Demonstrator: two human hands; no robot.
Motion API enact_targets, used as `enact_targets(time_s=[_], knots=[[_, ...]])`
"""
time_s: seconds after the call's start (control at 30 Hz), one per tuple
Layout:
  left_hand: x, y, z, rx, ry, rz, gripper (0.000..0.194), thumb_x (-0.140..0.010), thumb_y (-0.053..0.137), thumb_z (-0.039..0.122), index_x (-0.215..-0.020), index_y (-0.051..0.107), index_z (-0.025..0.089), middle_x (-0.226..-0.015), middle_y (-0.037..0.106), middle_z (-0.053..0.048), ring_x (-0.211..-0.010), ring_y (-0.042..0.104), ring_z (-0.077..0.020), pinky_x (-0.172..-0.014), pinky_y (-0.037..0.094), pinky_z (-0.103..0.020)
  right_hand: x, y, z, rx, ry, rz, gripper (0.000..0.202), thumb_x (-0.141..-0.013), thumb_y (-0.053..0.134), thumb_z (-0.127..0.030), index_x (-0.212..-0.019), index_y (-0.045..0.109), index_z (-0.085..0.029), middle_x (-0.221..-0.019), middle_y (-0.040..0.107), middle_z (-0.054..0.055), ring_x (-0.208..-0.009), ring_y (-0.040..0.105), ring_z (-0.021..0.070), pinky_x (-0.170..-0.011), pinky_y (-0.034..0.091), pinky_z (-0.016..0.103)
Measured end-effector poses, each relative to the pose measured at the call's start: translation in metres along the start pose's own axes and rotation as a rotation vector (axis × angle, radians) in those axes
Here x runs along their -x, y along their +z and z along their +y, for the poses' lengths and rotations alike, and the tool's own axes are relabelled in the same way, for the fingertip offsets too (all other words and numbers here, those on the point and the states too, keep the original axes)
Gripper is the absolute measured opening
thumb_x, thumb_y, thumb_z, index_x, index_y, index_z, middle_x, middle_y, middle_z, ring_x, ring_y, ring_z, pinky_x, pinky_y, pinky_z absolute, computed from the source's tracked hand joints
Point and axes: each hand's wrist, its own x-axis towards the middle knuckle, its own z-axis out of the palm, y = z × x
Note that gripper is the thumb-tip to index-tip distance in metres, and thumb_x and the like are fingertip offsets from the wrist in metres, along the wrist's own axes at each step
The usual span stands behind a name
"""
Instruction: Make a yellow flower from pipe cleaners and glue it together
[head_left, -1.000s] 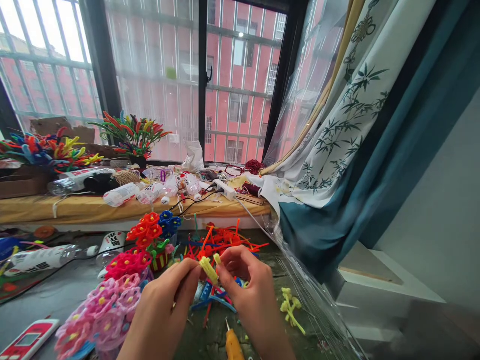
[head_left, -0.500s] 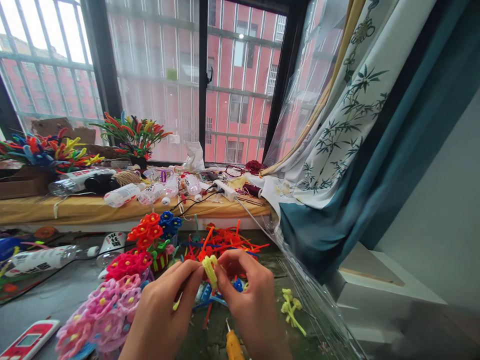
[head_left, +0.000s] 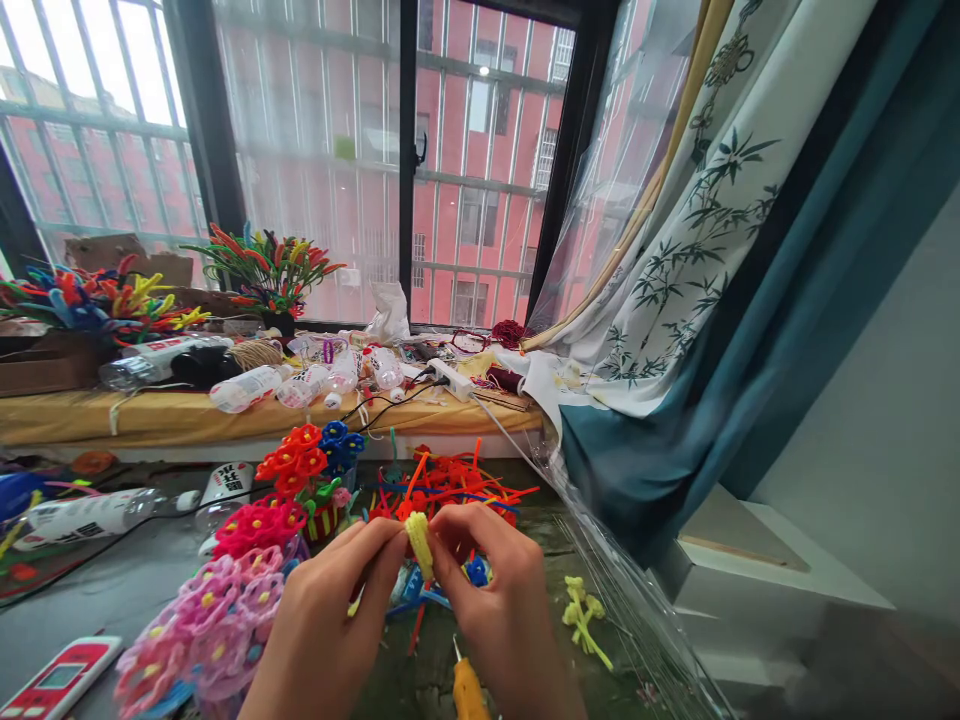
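Between my two hands is a bent piece of pale yellow pipe cleaner (head_left: 418, 546), folded into a narrow coil. My left hand (head_left: 341, 585) pinches it from the left with thumb and forefinger. From the other side, the fingertips of my right hand (head_left: 491, 575) close on the same piece. Below my right hand lies a yellow-handled glue gun (head_left: 469, 690), its thin metal tip pointing up. Small yellow pipe-cleaner pieces (head_left: 583, 615) rest on the table to the right. Behind my fingers lies a heap of red and orange pipe cleaners (head_left: 450, 480).
Pink pipe-cleaner flowers (head_left: 217, 630) crowd the left of my hands, with red flowers (head_left: 292, 460) and blue flowers (head_left: 341, 445) behind. Plastic bottles (head_left: 90, 520) lie farther left. A power strip (head_left: 450, 380) sits on the sill. Long thin wires (head_left: 637, 610) run along the right.
The yellow coil has turned slightly and looks narrower, its loop opening less visible. My right fingers have shifted a little. Other things stay in place.
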Motion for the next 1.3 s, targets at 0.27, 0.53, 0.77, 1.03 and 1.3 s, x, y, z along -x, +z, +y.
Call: enact_targets(time_s=[0.27, 0.53, 0.77, 1.03, 1.3], knots=[[0.008, 0.006, -0.006, 0.024, -0.039, -0.007, 0.03, -0.093, 0.05, 0.035, -0.07, 0.064, 0.022, -0.057, 0.067, 0.004, -0.038, 0.051, -0.0098, -0.038, 0.037, -0.016, 0.002, -0.004, 0.0, -0.009, -0.098, -0.031, 0.01, -0.091, 0.062, -0.011, -0.087, 0.068, -0.019, -0.079, 0.069, 0.001, -0.071, 0.064, 0.0148, -0.066, 0.046, 0.021], [0.006, 0.007, -0.007, 0.027, -0.04, -0.036, 0.031, -0.094, 0.049, 0.035, -0.07, 0.063, 0.022, -0.049, 0.061, 0.005, -0.036, 0.05, -0.0103, -0.037, 0.037, -0.017, 0.0, -0.009, -0.002, -0.05, -0.023, -0.088, 0.01, -0.091, 0.063, -0.015, -0.088, 0.07, -0.021, -0.081, 0.071, 0.0, -0.072, 0.064, 0.0155, -0.068, 0.047, 0.023], [0.008, 0.007, -0.011, -0.086, 0.0, -0.012, 0.034, -0.099, 0.041, 0.041, -0.096, 0.066, 0.018, -0.046, 0.058, 0.007, -0.033, 0.052, -0.0122, -0.034, 0.039, -0.02, -0.002, -0.005, 0.004, -0.34, 0.288, -0.112, 0.027, -0.092, 0.063, -0.042, -0.098, 0.076, -0.019, -0.086, 0.075, 0.005, -0.077, 0.069, 0.0201, -0.069, 0.052, 0.027], [0.007, 0.012, -0.007, -0.234, 0.189, 0.103, 0.034, -0.103, 0.038, 0.034, -0.101, 0.066, 0.015, -0.064, 0.074, -0.001, -0.045, 0.066, -0.0124, -0.044, 0.047, -0.019, -0.001, 0.001, 0.008, -0.55, 0.422, -0.133, 0.036, -0.079, 0.076, -0.051, -0.083, 0.079, -0.015, -0.07, 0.073, 0.004, -0.061, 0.064, 0.0162, -0.058, 0.048, 0.023], [0.01, 0.016, -0.01, -0.258, 0.249, 0.171, 0.032, -0.103, 0.041, 0.032, -0.099, 0.069, 0.016, -0.08, 0.079, -0.003, -0.068, 0.075, -0.0138, -0.066, 0.056, -0.019, -0.003, 0.0, 0.004, -0.38, 0.307, -0.131, 0.032, -0.083, 0.073, -0.047, -0.084, 0.078, -0.016, -0.072, 0.073, 0.005, -0.068, 0.066, 0.0197, -0.065, 0.051, 0.027]])
